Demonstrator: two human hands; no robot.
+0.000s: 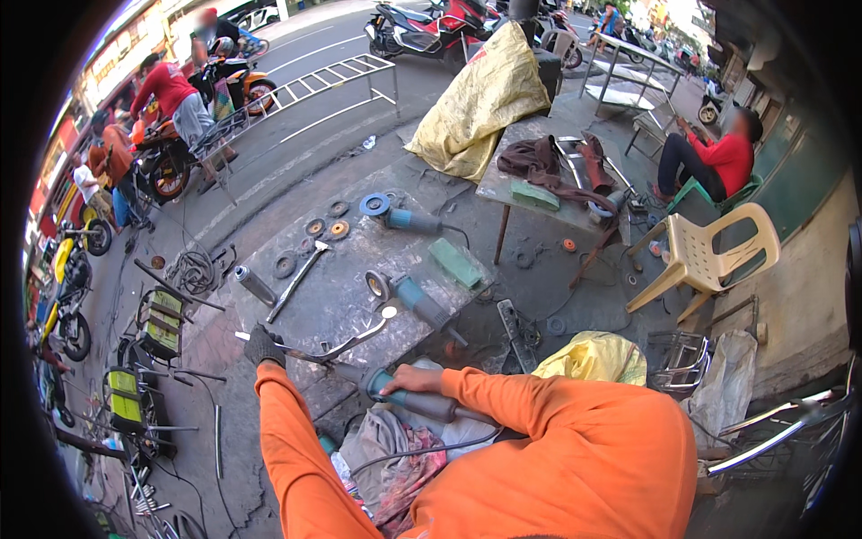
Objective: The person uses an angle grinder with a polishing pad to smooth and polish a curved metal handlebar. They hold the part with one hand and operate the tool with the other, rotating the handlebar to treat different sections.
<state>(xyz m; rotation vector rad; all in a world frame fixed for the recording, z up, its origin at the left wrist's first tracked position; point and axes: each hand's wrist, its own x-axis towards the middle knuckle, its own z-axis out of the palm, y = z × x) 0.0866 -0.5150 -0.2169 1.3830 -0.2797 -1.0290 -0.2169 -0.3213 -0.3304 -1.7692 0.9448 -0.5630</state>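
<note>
My left hand (263, 346), in a dark glove, is closed around a bent shiny metal tube (363, 337). The tube's far end curves up to the right over a scuffed metal worktop (314, 305). With my bare right hand (411, 381) I grip the teal and grey body of an angle grinder (434, 407). Its head points left toward the tube; whether the two touch I cannot tell. Beyond the tube a second angle grinder (418, 300) lies on the worktop, and a third angle grinder (409, 219) with a blue disc lies farther back.
Loose grinding discs (338, 230), a spray can (256, 286), a T-shaped metal piece (299, 280) and a green slab (455, 260) lie on the worktop. Crumpled cloths (395, 454) sit by my lap. Lime-green machines (126, 400) stand left, a beige chair (709, 260) right.
</note>
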